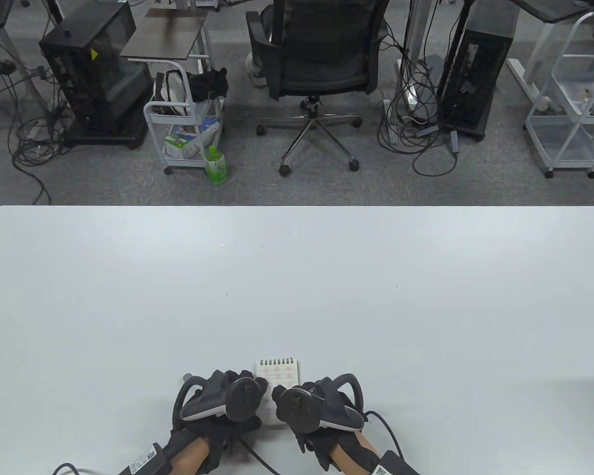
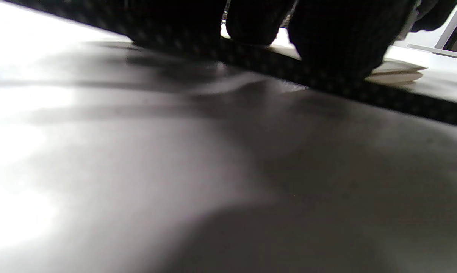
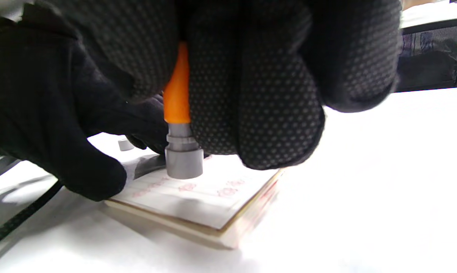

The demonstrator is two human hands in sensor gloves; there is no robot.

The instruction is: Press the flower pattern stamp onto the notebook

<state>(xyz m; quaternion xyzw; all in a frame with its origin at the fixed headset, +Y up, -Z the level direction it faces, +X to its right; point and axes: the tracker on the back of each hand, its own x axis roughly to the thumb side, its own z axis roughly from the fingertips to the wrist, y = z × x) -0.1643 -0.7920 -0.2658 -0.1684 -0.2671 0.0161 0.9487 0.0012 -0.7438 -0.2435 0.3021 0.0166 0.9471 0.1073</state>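
Note:
A small spiral notebook [image 1: 278, 372] lies near the table's front edge, with several pink stamp marks on its open page [image 3: 198, 189]. My right hand [image 1: 297, 403] grips a stamp [image 3: 181, 151] with an orange handle and grey head, upright, its face down on the page. My left hand [image 1: 237, 396] rests on the notebook's left side; its fingers [image 3: 96, 178] press the page's edge. In the left wrist view the dark fingers [image 2: 327, 41] lie against the notebook's corner [image 2: 397, 74].
A small grey cap [image 3: 125, 144] lies on the white table [image 1: 297, 297] beyond the notebook. Black glove cables [image 2: 365, 91] trail across the table by my hands. An office chair [image 1: 317, 64] and carts stand beyond the far edge.

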